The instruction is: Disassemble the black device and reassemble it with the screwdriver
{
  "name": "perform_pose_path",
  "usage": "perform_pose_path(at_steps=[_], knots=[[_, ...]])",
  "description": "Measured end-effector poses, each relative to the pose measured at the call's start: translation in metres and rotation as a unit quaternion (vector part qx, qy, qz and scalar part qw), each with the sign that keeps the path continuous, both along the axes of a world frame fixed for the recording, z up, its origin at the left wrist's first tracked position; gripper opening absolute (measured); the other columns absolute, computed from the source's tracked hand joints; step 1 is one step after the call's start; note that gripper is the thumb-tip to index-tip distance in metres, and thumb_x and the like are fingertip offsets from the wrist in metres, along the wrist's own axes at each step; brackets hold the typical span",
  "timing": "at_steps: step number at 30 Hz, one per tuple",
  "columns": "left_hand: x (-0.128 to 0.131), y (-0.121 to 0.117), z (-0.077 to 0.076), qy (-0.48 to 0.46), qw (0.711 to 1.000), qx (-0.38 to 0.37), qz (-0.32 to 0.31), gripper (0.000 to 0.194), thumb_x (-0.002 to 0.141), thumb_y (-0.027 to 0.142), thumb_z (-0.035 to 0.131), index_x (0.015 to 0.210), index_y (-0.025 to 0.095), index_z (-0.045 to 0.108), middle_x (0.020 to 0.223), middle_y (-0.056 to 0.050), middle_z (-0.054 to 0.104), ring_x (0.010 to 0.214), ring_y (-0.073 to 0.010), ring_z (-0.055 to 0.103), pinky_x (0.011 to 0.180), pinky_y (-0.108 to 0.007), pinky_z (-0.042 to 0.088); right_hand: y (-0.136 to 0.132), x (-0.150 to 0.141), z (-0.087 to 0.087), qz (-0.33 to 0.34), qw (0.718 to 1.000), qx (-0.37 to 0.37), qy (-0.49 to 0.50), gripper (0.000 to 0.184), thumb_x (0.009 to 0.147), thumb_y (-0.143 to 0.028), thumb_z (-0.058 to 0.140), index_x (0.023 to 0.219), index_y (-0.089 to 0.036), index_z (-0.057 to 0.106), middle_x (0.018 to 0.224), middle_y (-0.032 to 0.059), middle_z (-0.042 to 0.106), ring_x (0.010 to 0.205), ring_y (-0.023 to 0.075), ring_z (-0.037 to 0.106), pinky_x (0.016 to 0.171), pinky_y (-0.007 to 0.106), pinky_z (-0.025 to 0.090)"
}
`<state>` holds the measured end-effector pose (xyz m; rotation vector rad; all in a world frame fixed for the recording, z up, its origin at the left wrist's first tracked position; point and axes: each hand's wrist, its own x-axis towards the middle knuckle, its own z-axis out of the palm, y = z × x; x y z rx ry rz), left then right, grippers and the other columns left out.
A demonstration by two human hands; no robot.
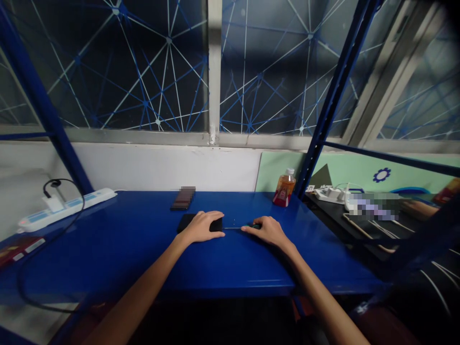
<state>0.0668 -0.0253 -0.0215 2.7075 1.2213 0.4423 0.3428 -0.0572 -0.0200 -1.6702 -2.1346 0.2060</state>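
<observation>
Head view: left hand (203, 226), grip clasped wide across a black object (185, 222); right hand (269, 230), grip closed on a thin-shafted tool (256, 225).

- surface (223, 268): solid glossy blue
- flat case (184, 223): plain black
- thin tool (250, 225): silver-grey shaft, dark teal and black handle
- flat device (178, 206): dark, near black
- bottle (282, 195): white cap, orange contents, red label
- power strip (77, 206): white, light-blue socket panels
- cable (76, 219): black
- box (19, 251): dark red, white and yellowish patches
- rack post (39, 91): blue
- window panes (158, 86): dark, white and blue line network, dots at nodes
- green panel (345, 165): pale mint, dark blue gear print
- wall (161, 165): off-white
</observation>
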Motion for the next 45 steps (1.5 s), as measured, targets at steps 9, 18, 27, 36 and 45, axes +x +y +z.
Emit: perform_pose_path(at_steps=[9,18,27,36,45], knots=[[-0.002,-0.001,0.003,-0.004,1.000,-0.012,-0.014,0.068,0.082,0.063,0.055,0.141,0.030,0.044,0.146,-0.008,0.046,0.131,-0.0323,0.044,0.106,-0.050,0.032,0.004,0.004,0.003,-0.212,0.976,0.019,-0.049,0.052,0.090,-0.052,0.040,0.073,-0.019,0.077,0.076,0.0163,0.073,0.078,0.0278,0.069,0.059,0.029,0.038],[-0.012,0.000,0.011,-0.029,0.999,0.025,-0.007,0.043,0.074,0.038,0.065,0.116,0.030,0.066,0.133,-0.006,0.056,0.119,-0.0310,0.052,0.098,-0.047,0.042,0.004,0.008,0.005,-0.287,0.957,0.007,-0.036,0.049,0.089,-0.051,0.039,0.089,-0.021,0.079,0.085,0.0173,0.074,0.083,0.0305,0.070,0.065,0.033,0.045],[-0.015,0.006,0.007,-0.056,0.998,-0.005,0.016,0.051,0.079,0.064,0.058,0.114,0.028,0.070,0.130,-0.006,0.060,0.118,-0.0303,0.054,0.098,-0.045,0.046,0.005,0.007,0.002,-0.269,0.962,0.001,-0.056,0.047,0.087,-0.048,0.043,0.083,-0.018,0.078,0.083,0.0185,0.074,0.082,0.0296,0.070,0.065,0.032,0.046],[-0.014,0.005,0.004,0.007,0.995,0.074,0.072,0.057,0.084,0.069,0.049,0.118,0.029,0.068,0.126,-0.010,0.061,0.113,-0.0327,0.055,0.094,-0.050,0.042,0.006,0.003,-0.001,-0.257,0.964,0.011,-0.072,0.048,0.088,-0.048,0.042,0.076,-0.017,0.077,0.079,0.0177,0.073,0.079,0.0281,0.070,0.063,0.030,0.044],[-0.014,0.005,0.003,0.040,0.986,0.113,0.116,0.061,0.087,0.069,0.040,0.119,0.026,0.068,0.115,-0.013,0.064,0.104,-0.0317,0.057,0.085,-0.043,0.044,0.006,0.004,-0.001,-0.260,0.963,0.009,-0.065,0.047,0.088,-0.046,0.041,0.079,-0.017,0.078,0.081,0.0174,0.073,0.081,0.0294,0.070,0.062,0.031,0.044]])
